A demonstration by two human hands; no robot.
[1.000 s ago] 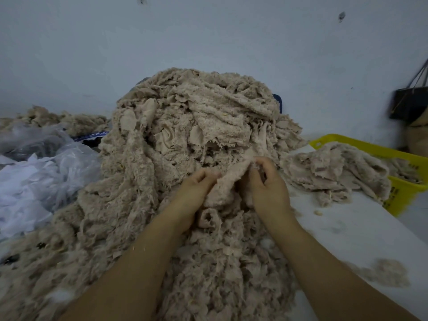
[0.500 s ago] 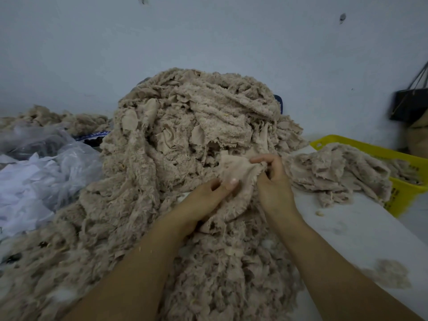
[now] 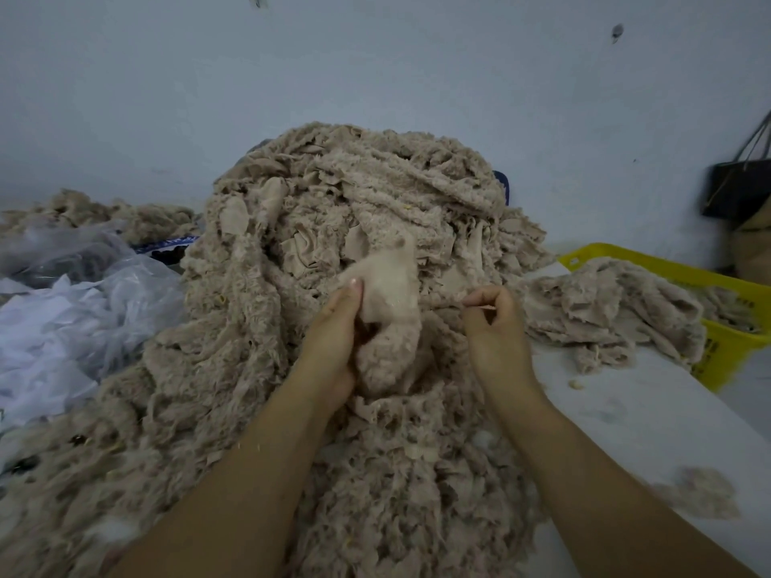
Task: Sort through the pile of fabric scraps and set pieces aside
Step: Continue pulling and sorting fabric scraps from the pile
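Note:
A tall pile of beige fluffy fabric scraps (image 3: 333, 210) fills the middle of the white table (image 3: 651, 415). My left hand (image 3: 333, 340) grips one beige scrap (image 3: 390, 294), lifted in front of the pile with its smooth side facing me. My right hand (image 3: 494, 331) is just right of that scrap, fingers curled, thumb and forefinger pinched on a thin edge or thread; what it holds is too small to tell. A smaller heap of set-aside scraps (image 3: 609, 302) lies to the right.
A yellow plastic basket (image 3: 726, 348) stands at the right table edge, with scraps inside. Crumpled clear plastic bags (image 3: 75, 310) lie at the left, more scraps (image 3: 96, 210) behind them. A dark bag (image 3: 738, 189) hangs on the wall at right. A small tuft (image 3: 701, 494) lies near me.
Both hands were pulling one scrap from the pile together. Now my left hand has raised it and turned it, and my right hand has drawn away to the right.

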